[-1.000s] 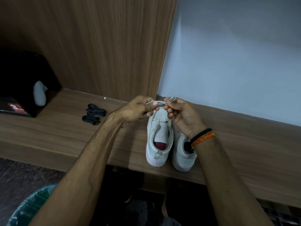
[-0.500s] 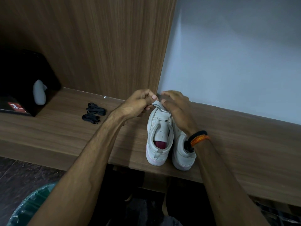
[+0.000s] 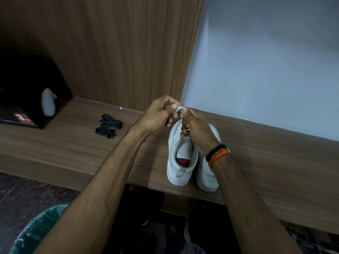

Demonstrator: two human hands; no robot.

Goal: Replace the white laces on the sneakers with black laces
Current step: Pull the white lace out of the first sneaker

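Both hands up over the toe end of the left sneaker (image 3: pixel 180 160), working one short piece of white lace (image 3: pixel 179 108). Left hand (image 3: pixel 160 114) has fingers curled, thumb and forefinger pinching the lace at its left end. Right hand (image 3: pixel 197 128) pinches the same lace from the right side, fingers curled down over the shoe's tongue area. Hands nearly touch at the lace. How far the lace is threaded through the eyelets: can't tell, hands cover that part.

Two white sneakers stand side by side on the wooden surface (image 3: pixel 73 143), heels toward the camera, near the front edge. Left one shows a dark red insole. Right sneaker (image 3: pixel 207 173) is partly hidden under the right wrist.

Black laces (image 3: pixel 109 125) lie in two small bundles on the surface, well to the left of the shoes, untouched.

Right wrist carries a black band and an orange band (image 3: pixel 218 154).

Far left on the surface: black box (image 3: pixel 27 99) with a red label, a pale grey object (image 3: pixel 48 102) leaning at its front. Bottom left, below the surface: green-lined bin (image 3: pixel 38 230), partly in frame.
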